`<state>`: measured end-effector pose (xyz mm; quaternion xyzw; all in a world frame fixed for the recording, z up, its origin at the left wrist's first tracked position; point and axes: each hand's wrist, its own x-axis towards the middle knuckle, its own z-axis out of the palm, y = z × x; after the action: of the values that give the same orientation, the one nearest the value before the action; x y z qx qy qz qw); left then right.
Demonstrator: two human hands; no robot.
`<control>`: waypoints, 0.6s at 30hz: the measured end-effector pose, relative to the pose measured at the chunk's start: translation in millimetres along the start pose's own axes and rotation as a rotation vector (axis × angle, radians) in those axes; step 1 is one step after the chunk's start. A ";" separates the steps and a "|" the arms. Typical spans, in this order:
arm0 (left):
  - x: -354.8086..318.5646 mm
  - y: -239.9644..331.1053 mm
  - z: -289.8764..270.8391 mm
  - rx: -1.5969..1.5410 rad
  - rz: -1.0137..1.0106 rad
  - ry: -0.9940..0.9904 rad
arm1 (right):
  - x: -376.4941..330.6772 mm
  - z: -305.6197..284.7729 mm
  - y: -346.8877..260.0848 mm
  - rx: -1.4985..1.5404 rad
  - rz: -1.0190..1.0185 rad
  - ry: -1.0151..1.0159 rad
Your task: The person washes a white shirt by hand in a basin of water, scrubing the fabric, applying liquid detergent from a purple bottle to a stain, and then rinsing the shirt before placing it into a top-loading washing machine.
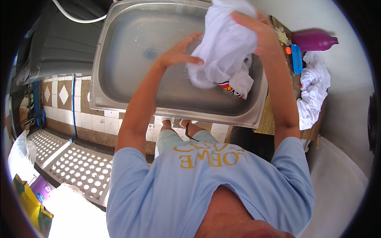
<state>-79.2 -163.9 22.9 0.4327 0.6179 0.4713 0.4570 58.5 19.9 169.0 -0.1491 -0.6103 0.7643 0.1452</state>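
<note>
White wet garment [224, 51] bunched over the steel sink's [119, 59] right half, hanging lengthwise from top right down toward the near rim. Right hand [258, 33] clamped over its upper bundle; left hand [180, 53] spread flat, fingertips touching its left flank. Open basin room leftward. Just beyond the right rim, a crowded wooden tabletop [274, 119] with another white cloth [313, 91].

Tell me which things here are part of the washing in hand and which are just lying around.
In use: white garment, left hand, right hand, steel sink.
Lying about: purple bottle, blue brush, white cloth pile, white hose.
</note>
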 end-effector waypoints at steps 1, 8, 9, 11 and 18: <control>3.0 6.6 8.6 -0.087 -0.025 -0.091 | -6.4 -5.4 -13.7 0.037 -0.040 0.030; 14.7 17.3 1.9 -0.537 -0.224 0.066 | -26.0 -46.6 1.3 -0.016 0.074 0.362; 13.5 27.2 -2.6 -0.614 -0.182 0.073 | -25.9 -52.8 17.1 -0.100 0.088 0.337; 13.2 26.5 -8.4 -0.366 -0.199 0.227 | -22.3 -65.7 56.5 -0.258 0.113 0.282; 22.5 -37.7 17.6 0.716 0.137 0.615 | 19.8 -39.1 160.0 -1.350 0.118 0.256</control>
<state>-70.7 -145.7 -19.9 0.4433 0.8180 0.3640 0.0429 49.9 28.6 3.5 -0.3291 -0.9215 0.2001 0.0497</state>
